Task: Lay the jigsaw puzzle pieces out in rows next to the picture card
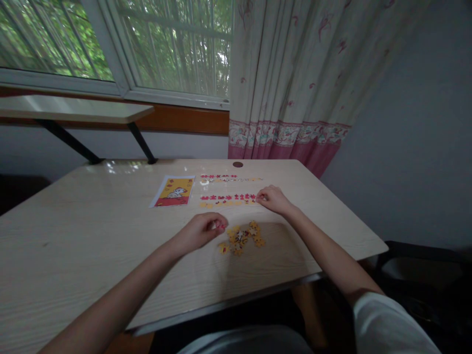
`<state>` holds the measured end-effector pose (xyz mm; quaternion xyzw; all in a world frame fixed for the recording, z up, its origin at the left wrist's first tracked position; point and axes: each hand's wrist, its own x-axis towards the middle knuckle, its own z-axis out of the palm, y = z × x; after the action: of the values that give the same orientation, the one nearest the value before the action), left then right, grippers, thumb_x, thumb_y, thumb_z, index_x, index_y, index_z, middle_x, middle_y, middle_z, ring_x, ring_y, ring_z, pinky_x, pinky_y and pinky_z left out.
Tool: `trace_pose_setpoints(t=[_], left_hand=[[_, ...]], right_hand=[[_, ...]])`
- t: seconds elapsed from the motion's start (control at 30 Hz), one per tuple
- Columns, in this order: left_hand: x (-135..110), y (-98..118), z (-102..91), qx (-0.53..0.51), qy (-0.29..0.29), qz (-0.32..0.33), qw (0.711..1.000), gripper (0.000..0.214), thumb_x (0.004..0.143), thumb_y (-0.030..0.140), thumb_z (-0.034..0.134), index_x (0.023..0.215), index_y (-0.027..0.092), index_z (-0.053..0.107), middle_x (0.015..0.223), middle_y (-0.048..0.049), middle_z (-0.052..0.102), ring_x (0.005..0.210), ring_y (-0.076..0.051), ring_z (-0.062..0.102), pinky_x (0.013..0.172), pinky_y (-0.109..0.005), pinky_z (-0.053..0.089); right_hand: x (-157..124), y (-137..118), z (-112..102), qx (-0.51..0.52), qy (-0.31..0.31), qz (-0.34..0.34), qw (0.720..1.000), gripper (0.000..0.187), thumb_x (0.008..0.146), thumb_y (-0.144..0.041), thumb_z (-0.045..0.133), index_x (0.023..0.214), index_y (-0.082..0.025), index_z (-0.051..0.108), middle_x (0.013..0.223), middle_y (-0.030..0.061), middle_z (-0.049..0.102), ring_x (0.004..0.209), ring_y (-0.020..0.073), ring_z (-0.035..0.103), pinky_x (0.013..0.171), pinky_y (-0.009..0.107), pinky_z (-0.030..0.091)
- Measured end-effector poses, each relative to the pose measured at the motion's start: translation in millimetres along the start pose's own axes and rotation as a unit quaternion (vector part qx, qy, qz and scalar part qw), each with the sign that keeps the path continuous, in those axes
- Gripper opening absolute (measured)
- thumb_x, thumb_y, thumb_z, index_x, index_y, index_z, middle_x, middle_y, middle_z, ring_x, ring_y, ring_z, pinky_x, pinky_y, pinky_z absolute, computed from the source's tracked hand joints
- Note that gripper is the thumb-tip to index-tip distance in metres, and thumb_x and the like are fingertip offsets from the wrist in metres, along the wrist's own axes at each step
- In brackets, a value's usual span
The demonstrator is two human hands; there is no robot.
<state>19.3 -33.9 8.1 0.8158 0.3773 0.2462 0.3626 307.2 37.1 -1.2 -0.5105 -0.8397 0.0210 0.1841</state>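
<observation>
My left hand [201,231] is closed in a pinch just left of the loose heap, with a small red jigsaw piece [221,226] at its fingertips. Yellow and pale jigsaw pieces [241,237] lie heaped in front of me. At the right end of a row of red jigsaw pieces [228,197], my right hand [273,199] has its fingers pinched together on a jigsaw piece, mostly hidden by the fingers. A row of yellow pieces [223,203] runs just below the red row.
Farther back lie a shorter red row [218,176] and a pale row [232,180]. To their left is a picture sheet [173,191] with a white animal. A raised shelf [73,109] stands at the back left of the table [92,236]; a curtain [287,88] hangs behind.
</observation>
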Motion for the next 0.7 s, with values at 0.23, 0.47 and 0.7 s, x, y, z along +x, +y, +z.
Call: trace_pose_setpoints(t=[0.23,0.47,0.7], left_hand=[[7,-2,11.3,-0.2,0.113,-0.07,0.971,0.02,0.068,0.034,0.067,0.075,0.014,0.067,0.076,-0.0058,0.067,0.067,-0.014,0.058,0.061,-0.026,0.045],[11,2,10.8,-0.35,0.184,-0.131,0.909,0.018,0.06,0.026,0.074,0.074,0.015,0.069,0.075,-0.0056,0.071,0.066,-0.015,0.063,0.067,-0.027,0.049],[11,5,12.7,-0.392,0.163,-0.146,0.893,0.023,0.055,0.027,0.078,0.069,0.013,0.066,0.068,-0.0028,0.07,0.063,-0.012,0.062,0.064,-0.022,0.047]], right_hand=[[-3,-21,-2,0.041,0.078,-0.039,0.995,0.016,0.081,-0.032,0.056,0.08,-0.02,0.066,0.075,0.0024,0.065,0.077,0.0158,0.053,0.072,0.028,0.033],[-11,-78,7,0.077,0.159,-0.2,0.964,0.019,0.08,-0.038,0.058,0.079,-0.021,0.065,0.073,0.0005,0.066,0.073,0.0133,0.054,0.072,0.029,0.033],[-17,-92,14,0.079,0.2,-0.211,0.953,0.021,0.082,-0.041,0.056,0.086,-0.023,0.066,0.073,-0.0003,0.066,0.07,0.0125,0.054,0.071,0.029,0.033]])
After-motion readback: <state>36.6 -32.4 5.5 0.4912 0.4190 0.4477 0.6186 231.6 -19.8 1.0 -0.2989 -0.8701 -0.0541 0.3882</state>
